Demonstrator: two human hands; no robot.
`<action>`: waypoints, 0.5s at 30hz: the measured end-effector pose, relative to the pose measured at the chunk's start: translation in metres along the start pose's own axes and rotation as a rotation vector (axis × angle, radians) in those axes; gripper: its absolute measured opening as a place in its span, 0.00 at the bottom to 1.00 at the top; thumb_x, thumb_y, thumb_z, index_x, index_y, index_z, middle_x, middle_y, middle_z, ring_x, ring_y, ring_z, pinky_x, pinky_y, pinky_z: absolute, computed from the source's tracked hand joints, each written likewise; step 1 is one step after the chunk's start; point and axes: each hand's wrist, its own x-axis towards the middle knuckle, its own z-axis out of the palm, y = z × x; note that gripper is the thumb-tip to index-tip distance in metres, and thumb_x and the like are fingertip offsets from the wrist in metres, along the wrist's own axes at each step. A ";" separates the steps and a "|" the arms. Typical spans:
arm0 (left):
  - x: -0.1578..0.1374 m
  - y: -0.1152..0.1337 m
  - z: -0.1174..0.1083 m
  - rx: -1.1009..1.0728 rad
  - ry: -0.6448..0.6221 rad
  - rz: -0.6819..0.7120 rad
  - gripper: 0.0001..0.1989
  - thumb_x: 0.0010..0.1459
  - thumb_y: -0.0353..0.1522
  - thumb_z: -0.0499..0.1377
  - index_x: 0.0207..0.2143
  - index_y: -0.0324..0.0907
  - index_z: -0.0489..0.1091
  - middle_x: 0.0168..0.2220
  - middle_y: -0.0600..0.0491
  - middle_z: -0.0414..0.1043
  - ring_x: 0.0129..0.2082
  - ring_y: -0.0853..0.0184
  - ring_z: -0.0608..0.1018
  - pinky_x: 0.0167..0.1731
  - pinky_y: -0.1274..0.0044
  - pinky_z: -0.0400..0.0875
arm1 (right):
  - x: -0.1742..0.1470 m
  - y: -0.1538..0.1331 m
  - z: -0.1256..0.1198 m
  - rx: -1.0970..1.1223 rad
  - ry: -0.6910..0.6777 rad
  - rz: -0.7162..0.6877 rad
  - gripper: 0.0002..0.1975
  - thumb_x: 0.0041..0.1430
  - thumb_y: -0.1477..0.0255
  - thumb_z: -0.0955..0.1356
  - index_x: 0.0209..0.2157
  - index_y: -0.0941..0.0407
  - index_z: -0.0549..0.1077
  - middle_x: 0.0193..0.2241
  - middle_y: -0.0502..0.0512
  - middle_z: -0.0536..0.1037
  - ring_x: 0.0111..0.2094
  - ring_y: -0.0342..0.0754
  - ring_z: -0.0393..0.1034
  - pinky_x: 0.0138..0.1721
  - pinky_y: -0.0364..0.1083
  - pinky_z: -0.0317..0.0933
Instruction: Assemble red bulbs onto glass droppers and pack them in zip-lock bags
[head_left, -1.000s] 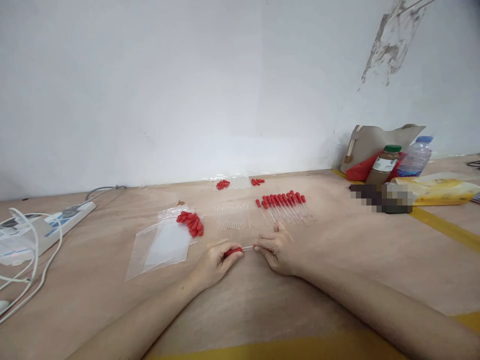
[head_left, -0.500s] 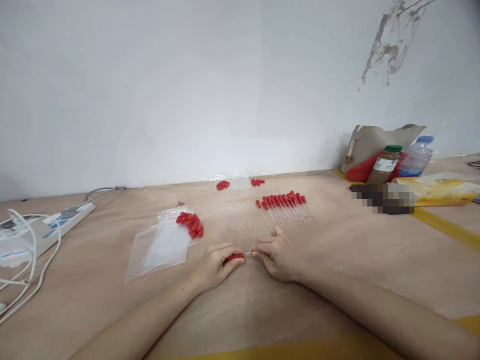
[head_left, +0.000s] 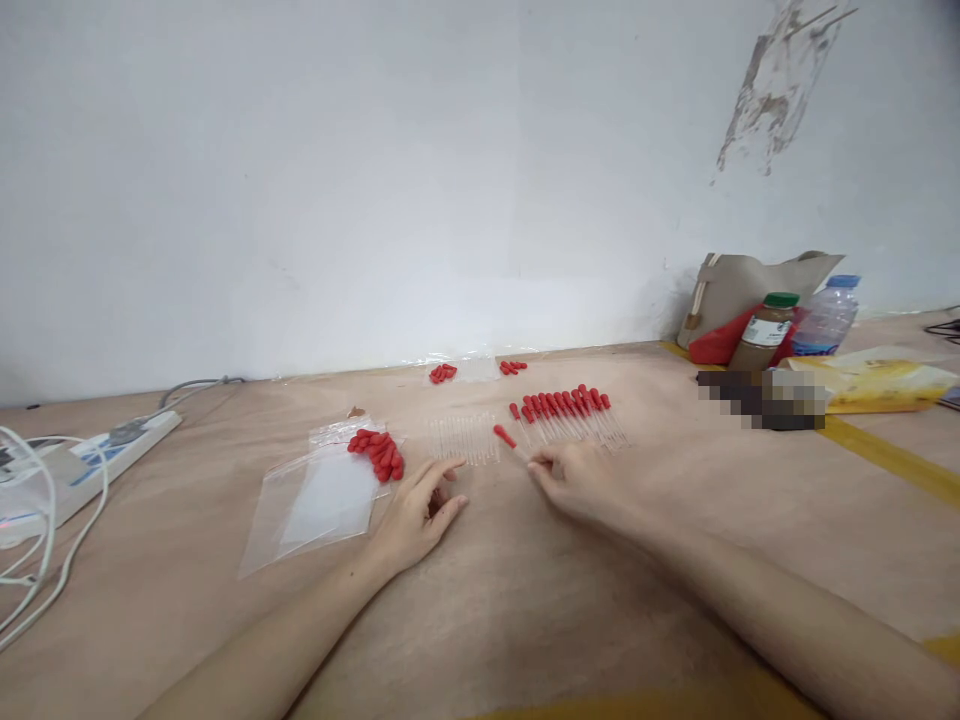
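Observation:
My right hand pinches the glass tube of a dropper, its red rubber bulb pointing up and to the left. Just beyond it lies a row of red-bulbed droppers, side by side with the bulbs at the far end. My left hand holds nothing; its thumb and fingers are apart above the table. Loose red rubber bulbs are heaped to its left on clear plastic bags. Bare glass tubes lie in a row between the bulb heap and the droppers.
By the wall are more small red bulbs and a clear bag with tubes. A power strip with white cables lies at left. At right stand a green-capped bottle, a blue-capped bottle, a grey bag and a yellow packet.
My left hand has let go of the red bulb, opened and drawn left. My right hand has carried the dropper right and away from me, towards the row, and the bulb now shows.

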 end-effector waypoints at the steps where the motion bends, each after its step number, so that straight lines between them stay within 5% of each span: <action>1: 0.000 0.001 -0.001 0.006 -0.019 0.000 0.16 0.56 0.32 0.52 0.48 0.46 0.60 0.35 0.55 0.67 0.24 0.73 0.69 0.27 0.80 0.67 | 0.007 0.005 -0.001 0.038 0.003 0.099 0.11 0.52 0.71 0.60 0.23 0.56 0.72 0.21 0.49 0.72 0.25 0.42 0.62 0.28 0.42 0.47; 7: 0.002 0.003 -0.002 -0.012 -0.131 0.059 0.07 0.56 0.30 0.51 0.36 0.43 0.67 0.30 0.55 0.66 0.24 0.73 0.68 0.26 0.81 0.64 | 0.051 0.021 0.010 0.062 0.067 0.415 0.14 0.49 0.67 0.61 0.16 0.56 0.70 0.18 0.52 0.71 0.24 0.45 0.64 0.27 0.42 0.48; 15: 0.003 0.003 -0.003 -0.026 -0.167 0.044 0.07 0.56 0.29 0.51 0.31 0.42 0.68 0.28 0.56 0.67 0.24 0.74 0.68 0.26 0.82 0.63 | 0.074 0.022 0.038 -0.158 0.049 0.459 0.14 0.50 0.66 0.60 0.21 0.58 0.72 0.24 0.57 0.74 0.30 0.50 0.67 0.39 0.50 0.47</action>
